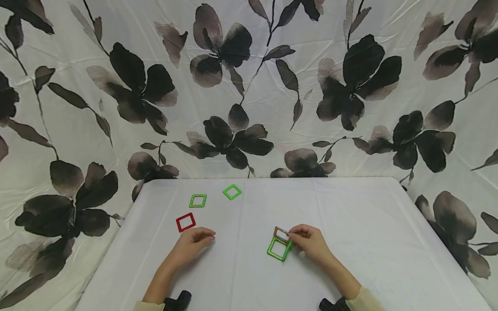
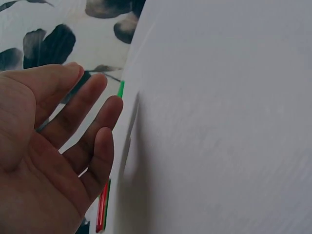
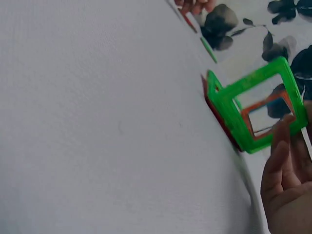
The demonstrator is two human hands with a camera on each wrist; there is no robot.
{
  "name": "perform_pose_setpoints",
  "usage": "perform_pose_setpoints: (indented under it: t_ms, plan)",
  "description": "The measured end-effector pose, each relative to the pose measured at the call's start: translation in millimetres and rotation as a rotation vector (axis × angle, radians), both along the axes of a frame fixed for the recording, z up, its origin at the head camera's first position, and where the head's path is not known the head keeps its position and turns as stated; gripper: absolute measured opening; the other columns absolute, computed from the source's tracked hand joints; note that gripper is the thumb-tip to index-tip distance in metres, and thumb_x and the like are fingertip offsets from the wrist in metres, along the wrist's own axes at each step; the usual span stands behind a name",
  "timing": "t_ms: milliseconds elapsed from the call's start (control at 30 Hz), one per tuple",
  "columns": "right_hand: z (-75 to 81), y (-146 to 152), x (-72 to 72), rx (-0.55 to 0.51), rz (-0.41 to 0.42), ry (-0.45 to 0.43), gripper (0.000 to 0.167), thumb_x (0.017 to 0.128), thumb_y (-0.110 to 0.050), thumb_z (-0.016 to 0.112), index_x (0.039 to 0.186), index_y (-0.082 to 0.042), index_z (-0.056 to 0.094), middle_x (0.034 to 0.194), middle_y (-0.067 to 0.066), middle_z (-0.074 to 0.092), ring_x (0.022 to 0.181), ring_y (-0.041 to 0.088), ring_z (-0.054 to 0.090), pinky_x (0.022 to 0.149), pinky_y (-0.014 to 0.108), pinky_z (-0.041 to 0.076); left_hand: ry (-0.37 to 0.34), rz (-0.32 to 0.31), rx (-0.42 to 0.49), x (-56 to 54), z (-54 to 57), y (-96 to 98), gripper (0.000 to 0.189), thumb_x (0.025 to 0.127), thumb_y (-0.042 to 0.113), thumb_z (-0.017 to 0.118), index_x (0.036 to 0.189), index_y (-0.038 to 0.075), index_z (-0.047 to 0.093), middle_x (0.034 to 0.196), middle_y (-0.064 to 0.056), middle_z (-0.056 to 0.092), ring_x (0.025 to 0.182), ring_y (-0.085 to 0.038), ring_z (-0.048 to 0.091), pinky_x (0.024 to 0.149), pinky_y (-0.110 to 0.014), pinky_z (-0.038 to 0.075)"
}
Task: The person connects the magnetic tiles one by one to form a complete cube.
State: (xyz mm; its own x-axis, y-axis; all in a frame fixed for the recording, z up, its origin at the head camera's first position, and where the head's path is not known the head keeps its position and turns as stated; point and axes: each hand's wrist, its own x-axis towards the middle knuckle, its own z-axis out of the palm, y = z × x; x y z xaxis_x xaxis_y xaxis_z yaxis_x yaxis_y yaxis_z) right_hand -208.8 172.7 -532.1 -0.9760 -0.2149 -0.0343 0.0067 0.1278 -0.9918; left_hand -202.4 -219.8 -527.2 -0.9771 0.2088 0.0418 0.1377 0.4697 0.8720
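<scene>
My right hand point(image 1: 311, 242) pinches a green square frame tile point(image 3: 231, 114) by its edge; in the right wrist view this tile stands tilted up. An orange square frame point(image 3: 247, 127) shows through its opening, a red strip point(image 3: 222, 118) runs along its base, and a second green piece point(image 3: 211, 87) stands at its far side. From the head, the cluster appears as a green square and a brownish-orange one point(image 1: 275, 232). My left hand point(image 1: 191, 245) holds nothing, fingers spread and slightly bent in its wrist view, just in front of a red square frame tile point(image 1: 178, 225).
Two green square frame tiles lie farther back on the white table, one point(image 1: 196, 206) behind the red tile and another point(image 1: 227, 195) turned like a diamond. A floral cloth point(image 1: 288, 108) hangs behind the table point(image 1: 369, 224). Black wrist straps point(image 1: 178, 301) sit at both cuffs.
</scene>
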Motion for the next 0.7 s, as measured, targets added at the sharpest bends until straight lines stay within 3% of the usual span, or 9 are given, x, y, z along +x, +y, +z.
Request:
perform_pose_setpoints:
  t_ms: [167,433,567,700]
  plan:
    - [-1.1,-2,2.3,-0.078,-0.117,-0.078,0.022,0.091,-0.011,0.070,0.106,0.005,0.066,0.091,0.014,0.068,0.072,0.019,0.060,0.060,0.026,0.049,0.039,0.097,-0.058,-2.8,0.7,-12.9,0.016,0.091,0.012,0.070,0.105,0.007,0.073,0.099,-0.001,0.071,0.087,-0.014,0.065,0.076,-0.027,0.051]
    - [-2.5,-6,2.4,-0.095,-0.134,-0.068,0.023,0.089,-0.009,0.071,0.108,0.003,0.067,0.097,0.015,0.068,0.070,0.014,0.059,0.060,0.025,0.049,0.188,0.246,-0.182,-13.7,0.0,-40.0,0.023,0.085,0.005,0.074,0.108,0.005,0.071,0.101,-0.009,0.067,0.088,-0.023,0.060,0.073,-0.031,0.050]
    - [-2.4,-6,2.8,-0.076,-0.122,-0.049,0.024,0.089,-0.009,0.071,0.109,0.003,0.067,0.098,0.017,0.068,0.071,0.015,0.060,0.060,0.025,0.049,0.239,0.275,-0.244,-21.5,-4.2,-54.2,0.034,0.081,0.006,0.078,0.113,0.003,0.068,0.113,-0.015,0.062,0.100,-0.032,0.056,0.082,-0.045,0.050]
    - [-2.7,-5,3.2,-0.063,-0.118,-0.048,0.024,0.089,-0.010,0.070,0.109,0.003,0.067,0.096,0.018,0.068,0.070,0.017,0.060,0.059,0.025,0.049,0.201,0.293,-0.277,-28.8,-9.0,-67.1,0.043,0.081,0.010,0.080,0.120,0.001,0.064,0.129,-0.019,0.053,0.121,-0.039,0.047,0.098,-0.058,0.038]
